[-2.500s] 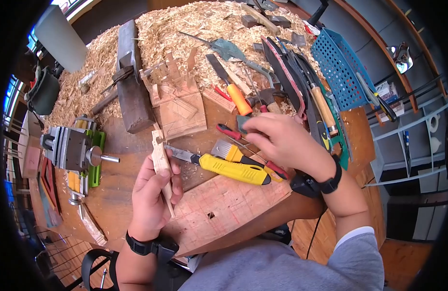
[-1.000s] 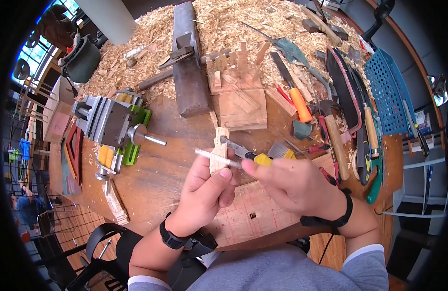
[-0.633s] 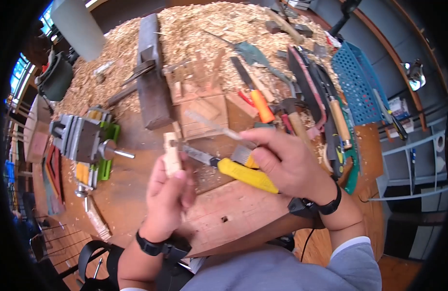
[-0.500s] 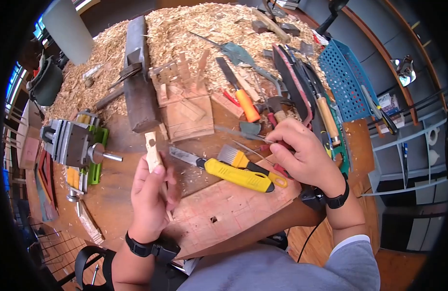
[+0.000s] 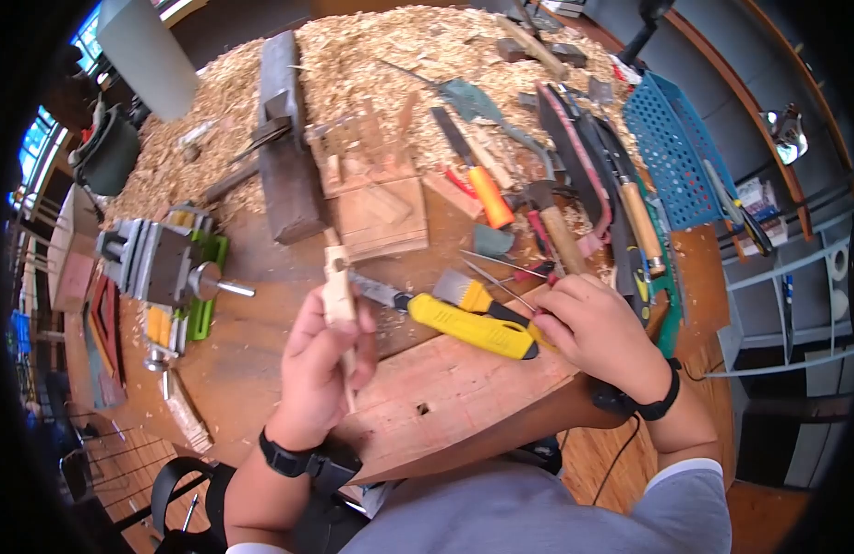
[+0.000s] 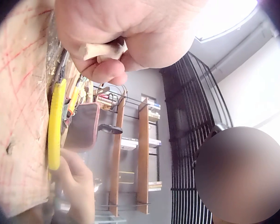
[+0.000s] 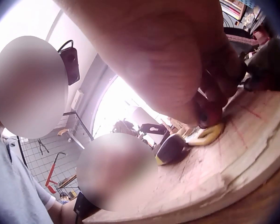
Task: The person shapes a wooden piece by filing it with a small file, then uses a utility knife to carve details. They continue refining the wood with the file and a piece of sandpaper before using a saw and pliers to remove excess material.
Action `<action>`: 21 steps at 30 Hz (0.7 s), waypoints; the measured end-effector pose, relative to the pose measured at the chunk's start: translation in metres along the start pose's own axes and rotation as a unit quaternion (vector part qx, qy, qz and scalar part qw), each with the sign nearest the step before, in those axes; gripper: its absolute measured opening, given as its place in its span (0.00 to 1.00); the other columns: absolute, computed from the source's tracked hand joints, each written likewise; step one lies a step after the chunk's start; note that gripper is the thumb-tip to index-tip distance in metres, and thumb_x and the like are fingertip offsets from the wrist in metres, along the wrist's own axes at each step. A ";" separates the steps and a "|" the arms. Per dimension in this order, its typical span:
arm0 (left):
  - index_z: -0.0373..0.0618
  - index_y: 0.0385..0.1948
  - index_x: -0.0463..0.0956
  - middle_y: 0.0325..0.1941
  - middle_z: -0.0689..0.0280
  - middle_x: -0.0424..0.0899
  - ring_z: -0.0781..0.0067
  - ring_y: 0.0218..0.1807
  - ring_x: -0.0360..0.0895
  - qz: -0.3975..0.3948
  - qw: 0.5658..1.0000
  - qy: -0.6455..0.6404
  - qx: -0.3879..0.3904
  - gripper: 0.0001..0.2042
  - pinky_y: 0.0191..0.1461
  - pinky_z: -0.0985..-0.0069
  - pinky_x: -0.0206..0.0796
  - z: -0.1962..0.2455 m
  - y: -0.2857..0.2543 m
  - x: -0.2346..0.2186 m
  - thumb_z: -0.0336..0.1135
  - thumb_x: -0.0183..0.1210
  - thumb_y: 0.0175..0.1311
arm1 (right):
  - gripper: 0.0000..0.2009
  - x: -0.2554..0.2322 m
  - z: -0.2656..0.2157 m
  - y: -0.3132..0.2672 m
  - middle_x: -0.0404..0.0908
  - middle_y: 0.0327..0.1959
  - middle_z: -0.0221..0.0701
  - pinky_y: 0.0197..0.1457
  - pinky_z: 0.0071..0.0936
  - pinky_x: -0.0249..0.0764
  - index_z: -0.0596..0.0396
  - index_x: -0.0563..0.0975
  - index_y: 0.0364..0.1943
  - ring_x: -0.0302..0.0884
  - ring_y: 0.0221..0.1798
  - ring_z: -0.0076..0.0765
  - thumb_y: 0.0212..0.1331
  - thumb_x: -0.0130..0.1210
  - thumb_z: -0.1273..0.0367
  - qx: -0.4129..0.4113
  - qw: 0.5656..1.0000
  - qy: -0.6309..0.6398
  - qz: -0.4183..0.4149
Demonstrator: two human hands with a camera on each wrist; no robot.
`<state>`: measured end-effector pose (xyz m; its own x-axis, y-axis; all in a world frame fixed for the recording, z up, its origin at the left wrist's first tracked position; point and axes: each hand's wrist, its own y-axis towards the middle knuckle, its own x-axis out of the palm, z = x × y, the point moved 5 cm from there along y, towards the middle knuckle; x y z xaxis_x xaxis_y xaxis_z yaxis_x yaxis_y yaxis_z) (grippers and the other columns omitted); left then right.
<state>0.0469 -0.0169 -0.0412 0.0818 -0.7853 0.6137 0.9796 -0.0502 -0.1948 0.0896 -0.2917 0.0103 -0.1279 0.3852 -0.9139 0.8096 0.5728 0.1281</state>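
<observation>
Broadly, the largest thing by the hands is the pale wooden board ruled with red lines (image 5: 464,383), lower centre of the head view; it looks stiff and fairly weighty, best lifted by its long edges.

Across the centre lies the long yellow plastic cutter with a steel blade (image 5: 468,325), its black butt end over the board's upper edge; its ribbed body looks the safe place to hold.

Next in size is the small, pale carved wooden stick with a notch near its top (image 5: 337,288), left of centre, roughly upright. The left hand (image 5: 318,360) pinches it about the middle, thumb across its face. It is probably light, stiff and dry, offering good friction, yet likely fragile at the notch and the thin lower end, so the thick middle suits the grip.

The right hand (image 5: 598,332), right of centre, has bent fingers just by slim metal shafts (image 5: 501,262); whether it clamps one, I cannot tell.

No brand or lettering can be read; the spines of the books (image 6: 155,142) on the shelves are too small.
</observation>
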 end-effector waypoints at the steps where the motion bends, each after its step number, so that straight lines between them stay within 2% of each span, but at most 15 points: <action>1: 0.43 0.55 0.67 0.41 0.63 0.78 0.79 0.20 0.69 -0.006 1.000 -0.002 0.001 0.14 0.19 0.84 0.60 0.000 0.000 0.002 0.25 0.50 0.68 | 0.08 0.004 -0.001 0.000 0.76 0.36 0.35 0.45 0.41 0.74 0.53 0.80 0.40 0.77 0.42 0.47 0.57 0.62 0.69 0.008 1.000 0.006 -0.019; 3: 0.43 0.56 0.66 0.42 0.64 0.78 0.80 0.22 0.70 -0.001 1.000 -0.012 -0.009 0.15 0.20 0.84 0.60 0.002 0.000 0.003 0.24 0.50 0.69 | 0.07 0.003 -0.003 0.001 0.76 0.34 0.36 0.43 0.42 0.75 0.55 0.79 0.39 0.78 0.40 0.48 0.57 0.61 0.71 0.003 1.000 0.003 -0.014; 5: 0.43 0.57 0.66 0.43 0.64 0.78 0.81 0.23 0.71 -0.010 0.999 -0.015 -0.027 0.15 0.21 0.85 0.60 0.001 -0.001 0.004 0.25 0.50 0.70 | 0.06 0.002 0.003 0.002 0.76 0.33 0.38 0.40 0.42 0.75 0.57 0.78 0.38 0.78 0.37 0.49 0.56 0.59 0.73 0.028 0.997 0.042 -0.055; 7: 0.44 0.58 0.66 0.43 0.65 0.78 0.82 0.23 0.70 -0.002 1.000 -0.006 -0.025 0.15 0.20 0.85 0.59 0.001 -0.001 0.003 0.26 0.50 0.71 | 0.08 -0.008 -0.003 0.007 0.77 0.32 0.40 0.37 0.41 0.75 0.59 0.76 0.40 0.78 0.33 0.50 0.55 0.56 0.75 0.027 0.994 0.083 -0.058; 9: 0.41 0.61 0.66 0.44 0.66 0.78 0.82 0.20 0.68 -0.011 0.999 0.022 -0.025 0.18 0.19 0.86 0.57 0.000 -0.002 0.005 0.28 0.51 0.70 | 0.11 -0.011 -0.013 0.011 0.78 0.31 0.41 0.34 0.40 0.74 0.58 0.74 0.44 0.78 0.31 0.51 0.55 0.55 0.75 0.081 0.975 0.202 -0.051; 10: 0.41 0.61 0.66 0.44 0.66 0.78 0.82 0.20 0.68 -0.013 0.999 0.026 -0.029 0.18 0.19 0.86 0.57 0.000 -0.003 0.006 0.28 0.51 0.70 | 0.19 -0.004 -0.023 0.017 0.79 0.30 0.41 0.31 0.41 0.74 0.56 0.73 0.54 0.78 0.29 0.51 0.55 0.54 0.75 0.025 0.972 0.230 -0.031; 12: 0.41 0.63 0.65 0.44 0.67 0.78 0.83 0.21 0.67 -0.007 0.999 0.036 -0.040 0.20 0.20 0.86 0.57 -0.001 -0.004 0.007 0.29 0.51 0.71 | 0.27 0.007 -0.052 0.033 0.78 0.30 0.40 0.30 0.42 0.74 0.53 0.70 0.63 0.79 0.28 0.50 0.56 0.55 0.74 -0.076 0.974 0.212 -0.020; 13: 0.41 0.63 0.65 0.44 0.67 0.78 0.83 0.21 0.67 -0.008 0.998 0.038 -0.041 0.20 0.20 0.86 0.57 -0.001 -0.004 0.007 0.29 0.51 0.71 | 0.27 0.013 -0.057 0.041 0.78 0.30 0.40 0.30 0.42 0.74 0.53 0.70 0.63 0.79 0.28 0.50 0.56 0.55 0.74 -0.075 0.974 0.213 -0.018; 15: 0.44 0.65 0.65 0.45 0.69 0.77 0.85 0.23 0.67 -0.002 0.998 0.027 -0.060 0.20 0.21 0.86 0.56 -0.002 -0.006 0.006 0.28 0.51 0.72 | 0.30 0.026 -0.073 0.050 0.76 0.28 0.38 0.29 0.41 0.74 0.50 0.69 0.68 0.78 0.27 0.47 0.57 0.55 0.74 -0.166 0.967 0.189 -0.030; 21: 0.44 0.64 0.65 0.44 0.71 0.78 0.87 0.22 0.65 -0.022 0.996 -0.021 -0.087 0.19 0.22 0.87 0.58 -0.003 -0.008 0.003 0.29 0.51 0.73 | 0.26 0.036 -0.083 0.053 0.71 0.25 0.34 0.27 0.38 0.73 0.50 0.73 0.64 0.76 0.24 0.42 0.57 0.56 0.73 -0.175 0.972 0.155 -0.028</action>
<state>0.0390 -0.0210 -0.0405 0.0503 -0.7538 0.6552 0.9362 -0.1928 -0.2937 0.0809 -0.1874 0.0158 -0.3763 0.5156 -0.7698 0.5586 0.7891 0.2555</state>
